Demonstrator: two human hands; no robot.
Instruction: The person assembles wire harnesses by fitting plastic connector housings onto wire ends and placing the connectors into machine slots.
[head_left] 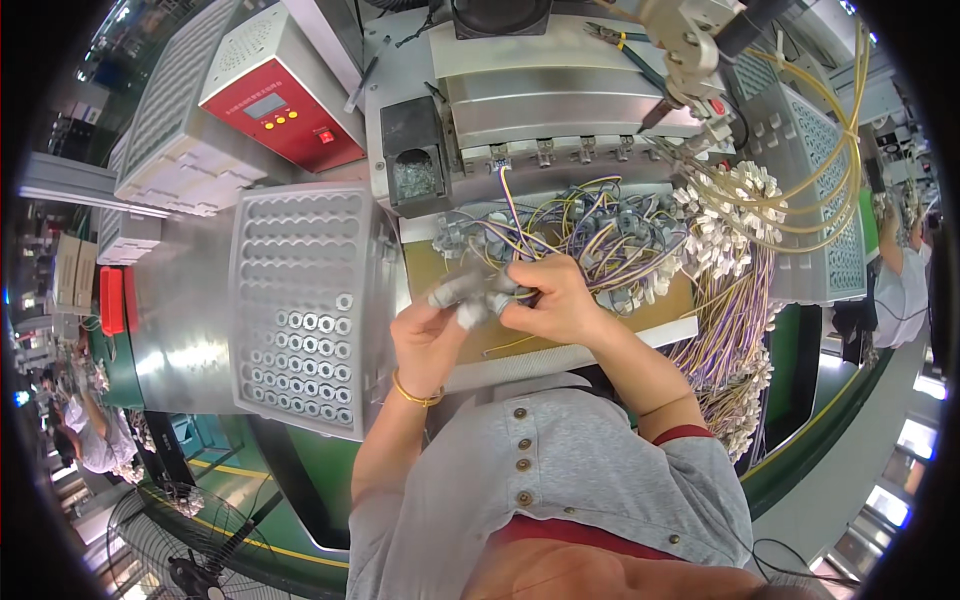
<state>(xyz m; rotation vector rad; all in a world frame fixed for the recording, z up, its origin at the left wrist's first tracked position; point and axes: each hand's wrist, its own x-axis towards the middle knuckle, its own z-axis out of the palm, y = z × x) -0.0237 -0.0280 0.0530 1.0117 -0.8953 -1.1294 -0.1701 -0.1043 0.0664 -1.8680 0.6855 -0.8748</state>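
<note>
The left hand [432, 330] and right hand [553, 296] are meeting over the brown work board [440, 272], both pinching a small grey part [470, 296] with coloured wires trailing from it. Just beyond, a tangled wire bundle [590, 235] is lying against the grey machine [545, 100]. To the left, a perforated tray [300, 300] is holding metal rings [305, 365]; far left, a red control box [285, 100] is sitting

The person wears a grey short-sleeved top [560, 470] with a column of small bronze studs [521, 452] at 6 o'clock. A red edge [683, 434] trims the right sleeve toward 4 o'clock. A thin gold bangle [415, 396] circles the left wrist.
</note>
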